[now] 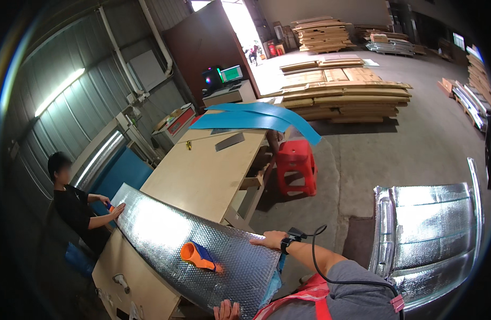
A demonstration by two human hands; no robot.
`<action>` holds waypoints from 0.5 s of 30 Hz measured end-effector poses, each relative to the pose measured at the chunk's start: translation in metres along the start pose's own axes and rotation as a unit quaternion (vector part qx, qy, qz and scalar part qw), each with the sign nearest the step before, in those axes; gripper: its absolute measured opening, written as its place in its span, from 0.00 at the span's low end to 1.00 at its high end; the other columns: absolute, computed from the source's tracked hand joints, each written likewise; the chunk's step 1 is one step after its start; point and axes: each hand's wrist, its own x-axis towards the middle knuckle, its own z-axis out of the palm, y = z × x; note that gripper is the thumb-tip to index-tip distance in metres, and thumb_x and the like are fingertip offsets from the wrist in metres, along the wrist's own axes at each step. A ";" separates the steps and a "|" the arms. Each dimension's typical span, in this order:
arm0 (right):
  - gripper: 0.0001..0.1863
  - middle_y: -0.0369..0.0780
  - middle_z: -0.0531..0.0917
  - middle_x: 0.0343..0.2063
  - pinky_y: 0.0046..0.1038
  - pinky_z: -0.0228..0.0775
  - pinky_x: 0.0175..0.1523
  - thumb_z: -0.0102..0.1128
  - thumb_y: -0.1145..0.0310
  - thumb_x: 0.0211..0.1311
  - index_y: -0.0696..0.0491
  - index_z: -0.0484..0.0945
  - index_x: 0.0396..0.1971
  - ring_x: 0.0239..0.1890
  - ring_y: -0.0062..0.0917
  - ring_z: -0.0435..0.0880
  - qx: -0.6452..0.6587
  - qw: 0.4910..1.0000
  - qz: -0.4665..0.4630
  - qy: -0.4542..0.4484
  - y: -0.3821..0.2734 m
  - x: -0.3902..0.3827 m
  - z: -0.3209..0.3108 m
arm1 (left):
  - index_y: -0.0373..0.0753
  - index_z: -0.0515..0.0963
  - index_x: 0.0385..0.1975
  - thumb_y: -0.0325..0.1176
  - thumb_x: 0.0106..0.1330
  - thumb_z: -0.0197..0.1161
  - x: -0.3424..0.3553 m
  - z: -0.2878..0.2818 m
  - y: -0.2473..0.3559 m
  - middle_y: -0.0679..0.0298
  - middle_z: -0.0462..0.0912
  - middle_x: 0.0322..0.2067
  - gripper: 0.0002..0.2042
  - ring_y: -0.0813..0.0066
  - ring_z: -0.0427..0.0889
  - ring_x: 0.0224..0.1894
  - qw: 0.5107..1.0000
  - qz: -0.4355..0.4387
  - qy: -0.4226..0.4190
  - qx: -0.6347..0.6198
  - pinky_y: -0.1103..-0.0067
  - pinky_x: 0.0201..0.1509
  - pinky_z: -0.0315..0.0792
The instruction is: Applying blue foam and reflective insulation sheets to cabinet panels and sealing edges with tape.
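A silver sheet [232,255] is already lying spread; left hand [227,310] and right hand [270,239] are touching it, grips unclear; 1 tape tool [203,260] is resting.

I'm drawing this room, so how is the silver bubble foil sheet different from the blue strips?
The silver bubble foil sheet is shiny and bumpy; the blue strips look smoother. The person's right hand touches the silver bubble foil sheet, but no hand touches the blue strips. Both are long and thin.
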 end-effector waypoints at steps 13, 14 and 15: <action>0.51 0.52 0.85 0.41 0.43 0.72 0.51 0.42 0.19 0.51 0.57 0.83 0.41 0.47 0.47 0.84 0.005 1.000 -0.013 0.017 0.006 0.004 0.006 | 0.47 0.64 0.68 0.48 0.71 0.54 0.018 0.001 0.074 0.54 0.65 0.68 0.28 0.57 0.64 0.69 0.974 -0.179 0.089 0.108 0.56 0.70 0.56; 0.51 0.52 0.85 0.41 0.44 0.72 0.51 0.42 0.19 0.51 0.57 0.83 0.42 0.48 0.47 0.83 -0.003 0.999 -0.025 0.025 0.003 0.007 0.010 | 0.47 0.64 0.68 0.48 0.71 0.54 0.018 0.012 0.073 0.54 0.65 0.68 0.28 0.57 0.64 0.69 0.972 -0.196 0.080 0.103 0.56 0.70 0.56; 0.53 0.50 0.86 0.40 0.41 0.74 0.51 0.43 0.16 0.47 0.57 0.83 0.44 0.47 0.43 0.84 -0.023 0.999 -0.024 0.043 -0.001 0.009 0.012 | 0.47 0.69 0.62 0.40 0.67 0.60 0.021 0.027 0.069 0.56 0.71 0.61 0.23 0.59 0.70 0.64 0.959 -0.185 0.166 0.136 0.57 0.66 0.62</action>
